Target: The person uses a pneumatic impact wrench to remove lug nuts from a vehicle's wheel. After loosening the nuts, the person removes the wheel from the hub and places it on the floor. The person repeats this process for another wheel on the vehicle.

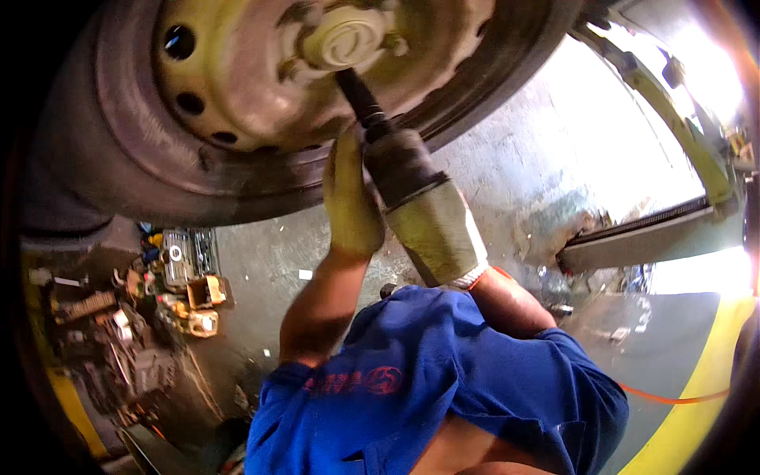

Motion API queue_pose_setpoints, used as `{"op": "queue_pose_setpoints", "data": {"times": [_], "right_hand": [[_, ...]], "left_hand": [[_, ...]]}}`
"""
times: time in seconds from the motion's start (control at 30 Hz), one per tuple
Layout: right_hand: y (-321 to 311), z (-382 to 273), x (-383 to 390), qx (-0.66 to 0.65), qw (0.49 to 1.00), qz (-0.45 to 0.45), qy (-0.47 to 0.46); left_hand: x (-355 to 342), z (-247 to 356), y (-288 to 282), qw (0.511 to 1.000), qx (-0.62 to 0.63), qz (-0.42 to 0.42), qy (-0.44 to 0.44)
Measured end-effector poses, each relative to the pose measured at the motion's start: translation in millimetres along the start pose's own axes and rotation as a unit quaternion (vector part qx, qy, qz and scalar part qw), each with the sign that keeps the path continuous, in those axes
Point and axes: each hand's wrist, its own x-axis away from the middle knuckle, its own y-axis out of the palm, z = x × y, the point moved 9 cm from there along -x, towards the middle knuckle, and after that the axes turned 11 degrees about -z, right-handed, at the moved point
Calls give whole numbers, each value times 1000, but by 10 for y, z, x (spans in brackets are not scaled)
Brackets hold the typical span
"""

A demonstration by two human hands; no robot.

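The wheel [237,63] is dull metal, scuffed and grimy; its tyre [131,150], matt rubber. The socket [360,99] is dark metal with a faint sheen, the tool [400,162] matt and worn. 2 gloves [439,229] look like soiled matt cloth; the shirt [491,348], creased matt cloth. Rough, stained concrete: the floor [269,261].

Blue shirt [507,372], red print [384,380]; dark power tool [400,162]; wheel disc [245,79] apparently yellowish.

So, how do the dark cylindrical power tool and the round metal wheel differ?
The power tool is slim; the metal wheel is far broader. The tool looks nearly black, the wheel's face mostly tan. The tool is in the yellowish-gloved right hand, the wheel in neither. Both are rounded.
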Motion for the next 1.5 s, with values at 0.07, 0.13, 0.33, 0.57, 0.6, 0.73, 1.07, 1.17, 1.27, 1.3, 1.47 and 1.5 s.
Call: {"op": "queue_pose_setpoints", "data": {"times": [0.07, 0.13, 0.33, 0.57, 0.6, 0.73, 1.07, 1.17, 1.27, 1.3, 1.47, 1.5], "right_hand": [[-9, -302, -36, 54, 998, 4, -34], [11, -452, -115, 68, 996, 14, -63], [70, -204, -90, -151, 987, 9, -57], [35, -266, -5, -79, 997, -6, -23], [13, -268, 25, -33, 999, -16, -8], [-80, -420, 64, 60, 996, -47, 39], [318, -263, 60, 209, 973, -98, 7], [316, -173, 67, 65, 993, -86, 45], [303, 33, 114, -56, 996, -48, 56], [305, -42, 125, -61, 997, -41, 38], [277, -391, 106, 130, 991, -31, -9], [261, -528, 69, 202, 979, -20, -26]], "left_hand": [[424, 1, -25, 898, -439, 20, 37], [757, -208, -31, 926, -378, -12, -5], [920, -317, -100, 936, -345, -60, -34], [778, -520, 111, 949, -160, -75, -262], [727, -521, 185, 950, -127, -68, -278], [722, -420, 310, 971, -69, -78, -217], [741, -65, 400, 933, -334, -120, -61], [713, 4, 458, 930, -339, -132, -49], [724, 161, 595, 912, -382, -152, -17], [742, 122, 522, 913, -377, -147, -48], [640, -3, 198, 957, -234, -164, -57], [568, 49, 108, 970, -193, -147, -11]]}}
